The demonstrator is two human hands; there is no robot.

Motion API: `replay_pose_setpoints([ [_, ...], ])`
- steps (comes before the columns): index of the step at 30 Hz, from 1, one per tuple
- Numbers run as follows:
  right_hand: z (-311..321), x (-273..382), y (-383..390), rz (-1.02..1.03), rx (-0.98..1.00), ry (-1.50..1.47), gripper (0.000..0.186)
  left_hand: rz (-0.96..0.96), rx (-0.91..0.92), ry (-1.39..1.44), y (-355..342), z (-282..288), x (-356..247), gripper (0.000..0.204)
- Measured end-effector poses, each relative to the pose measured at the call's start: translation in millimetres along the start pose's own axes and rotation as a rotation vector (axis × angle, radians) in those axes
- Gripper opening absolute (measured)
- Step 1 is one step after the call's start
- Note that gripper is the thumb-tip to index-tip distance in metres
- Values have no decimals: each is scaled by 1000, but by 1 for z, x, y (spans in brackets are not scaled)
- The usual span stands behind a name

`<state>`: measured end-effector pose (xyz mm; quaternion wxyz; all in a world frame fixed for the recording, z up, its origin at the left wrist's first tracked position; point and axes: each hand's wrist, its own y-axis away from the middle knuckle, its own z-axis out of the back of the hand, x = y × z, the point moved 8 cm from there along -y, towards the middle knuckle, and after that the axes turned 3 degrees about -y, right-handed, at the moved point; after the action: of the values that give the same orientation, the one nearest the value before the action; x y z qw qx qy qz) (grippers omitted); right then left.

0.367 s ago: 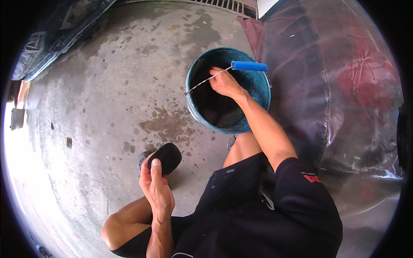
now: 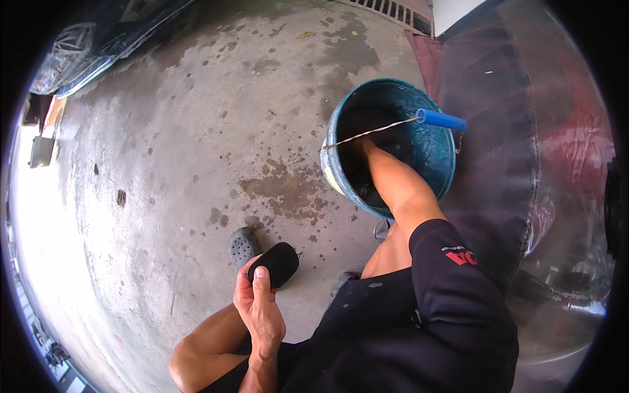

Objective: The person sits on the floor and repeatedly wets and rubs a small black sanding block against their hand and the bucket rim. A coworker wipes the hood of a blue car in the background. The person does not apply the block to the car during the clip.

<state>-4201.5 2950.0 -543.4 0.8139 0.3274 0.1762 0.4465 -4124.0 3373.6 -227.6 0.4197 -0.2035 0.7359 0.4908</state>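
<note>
My left hand [image 2: 259, 302] grips a black oval pad [image 2: 279, 264], with the thumb on top and the fingers beneath. It looks like a sponge or applicator, but I cannot make out which. My right forearm [image 2: 401, 180] reaches deep into a blue bucket [image 2: 438, 147]. Dark liquid or shadow at the bottom hides the fingers, so their grip does not show. Across the bucket's mouth lies its wire handle, with a blue tube grip [image 2: 445, 120] resting by the right rim.
Dark wet spots mark the concrete floor [image 2: 196, 144]. To the right is a sheet-covered bulky form [image 2: 498, 150]. A floor drain [image 2: 393, 12] lies at the far edge. My grey clog [image 2: 244, 246] is beside the black pad. A dark wrapped object [image 2: 85, 52] stands far left.
My right hand has sunk deeper into the bucket and out of sight. The view has shifted, so the bucket appears farther right. My left hand still holds the black pad.
</note>
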Motion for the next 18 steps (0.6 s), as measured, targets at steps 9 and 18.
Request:
replay_pose_setpoints([
  [9,-32,0,-2,-59,-42,-104,36,-57,-7,-133,-8,4,6,27],
  [18,99,-28,106,-77,-633,-625,38,-49,82,-58,-11,-27,-15,34],
])
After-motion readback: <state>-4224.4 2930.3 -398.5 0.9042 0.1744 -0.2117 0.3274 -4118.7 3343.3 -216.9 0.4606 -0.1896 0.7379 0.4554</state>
